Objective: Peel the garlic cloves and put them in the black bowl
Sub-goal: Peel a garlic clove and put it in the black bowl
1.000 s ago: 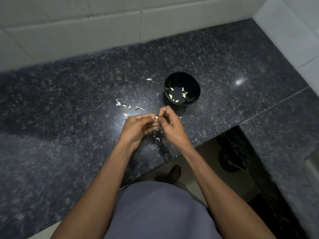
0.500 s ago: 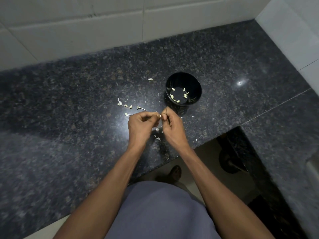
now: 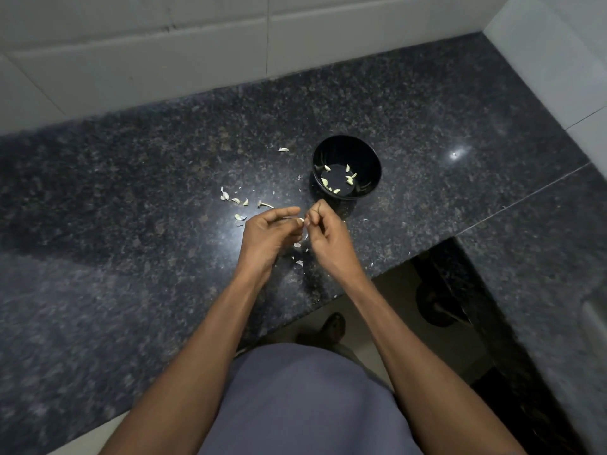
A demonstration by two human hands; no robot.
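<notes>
Both hands, left hand [image 3: 269, 236] and right hand [image 3: 328, 234], still pinch one small pale garlic clove [image 3: 300, 220] at frame centre below the round black bowl [image 3: 347, 149], barely shifted, so peeling continues.

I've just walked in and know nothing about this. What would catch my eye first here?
Two bare hands meet in the middle of the picture, the left hand and right hand pinching a small pale garlic clove between their fingertips. Just beyond them a black bowl holds a few pale cloves, and papery scraps lie scattered on the dark speckled counter to its left.
</notes>
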